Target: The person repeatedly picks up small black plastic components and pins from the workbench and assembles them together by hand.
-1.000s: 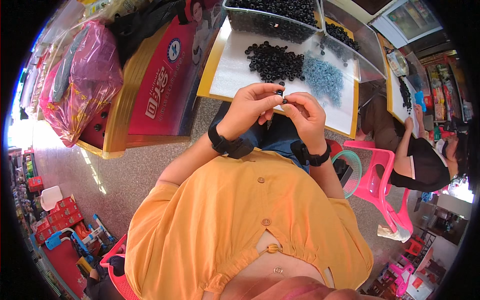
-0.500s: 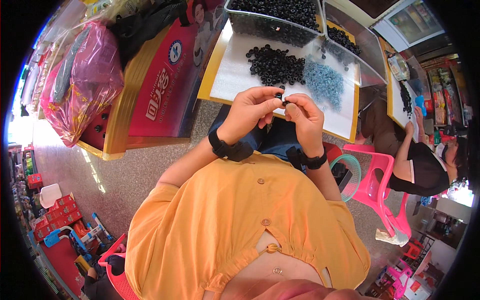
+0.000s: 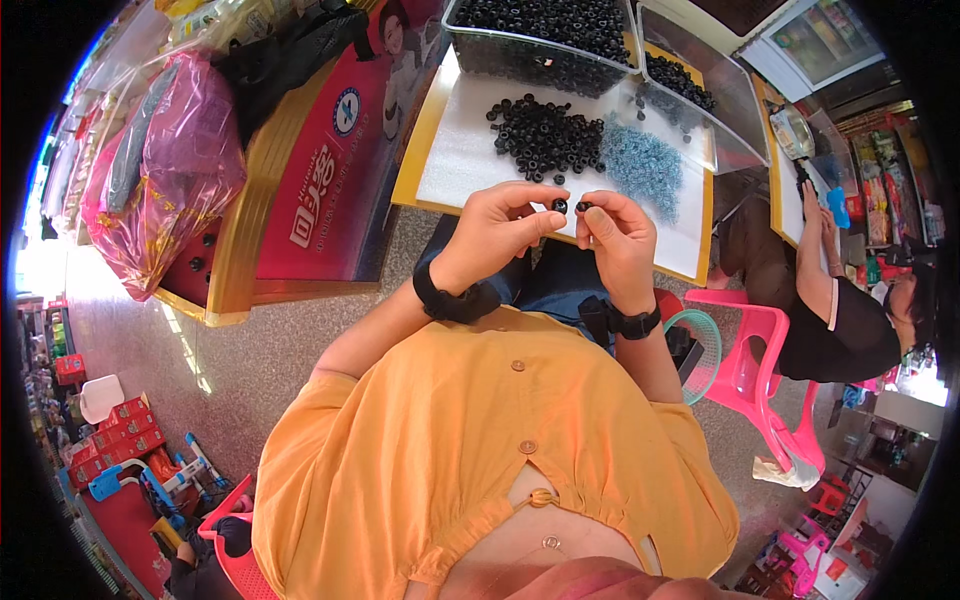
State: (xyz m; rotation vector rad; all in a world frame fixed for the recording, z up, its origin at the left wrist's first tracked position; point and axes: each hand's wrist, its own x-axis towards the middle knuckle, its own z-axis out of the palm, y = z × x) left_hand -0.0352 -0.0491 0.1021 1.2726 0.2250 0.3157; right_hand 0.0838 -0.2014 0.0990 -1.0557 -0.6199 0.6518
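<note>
My left hand (image 3: 500, 228) pinches a small round black part (image 3: 559, 205) with a hole or recess between thumb and fingers. Just to its right, my right hand (image 3: 618, 245) is closed on another small black piece (image 3: 583, 206), partly covered by its fingertips. A small gap separates the two pieces. Both hands are over the near edge of a white board with a yellow rim (image 3: 450, 170). On the board beyond them lie a heap of black ring-shaped parts (image 3: 545, 135) and, to its right, a heap of small clear bluish pieces (image 3: 640, 165).
A clear plastic bin (image 3: 540, 60) full of black parts stands at the back, beside a second clear bin (image 3: 735, 148). A red box with a pink plastic bag (image 3: 190, 150) stands left. A pink chair (image 3: 750, 350), a green basket (image 3: 705, 345) and another person (image 3: 850, 325) are right.
The two small black pieces, close together before, are now apart; my right hand has shifted slightly right. The person at the right has moved their hands together over their board.
</note>
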